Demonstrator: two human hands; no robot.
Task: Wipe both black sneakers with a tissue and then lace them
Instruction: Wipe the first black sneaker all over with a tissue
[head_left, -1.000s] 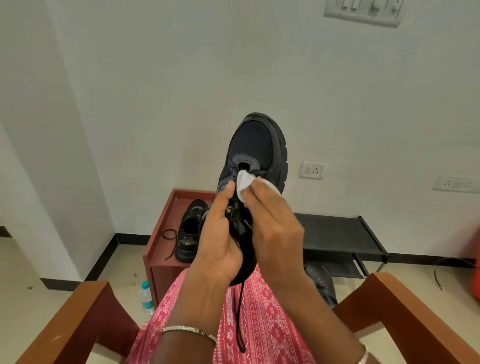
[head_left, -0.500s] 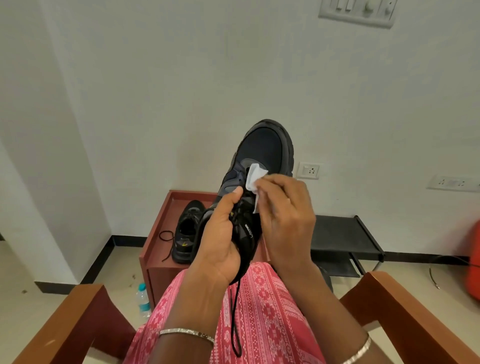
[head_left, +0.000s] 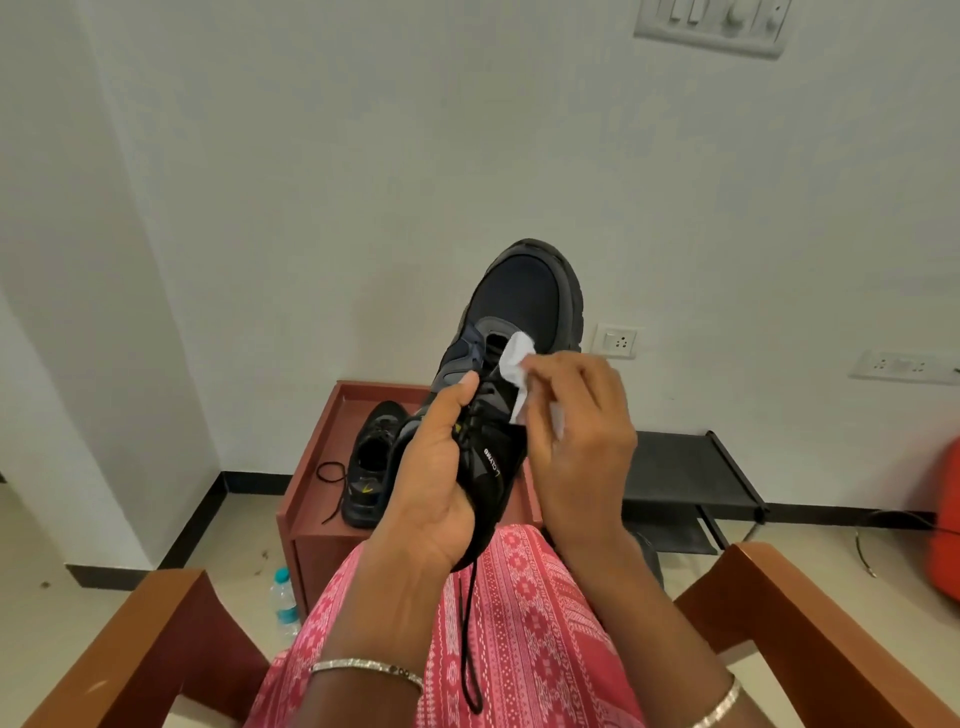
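My left hand (head_left: 436, 499) grips the sneaker (head_left: 519, 332) mid-frame, right hand (head_left: 576, 431) pinching the tissue (head_left: 517, 364) against its tongue; press hard and that thin tissue could shred on the eyelets.

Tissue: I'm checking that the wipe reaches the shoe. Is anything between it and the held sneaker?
Nothing visible. The right hand pinches the tissue right at the held sneaker, on its upper beside the eyelets. The left hand grips the sneaker lower down, off to the side of that spot.
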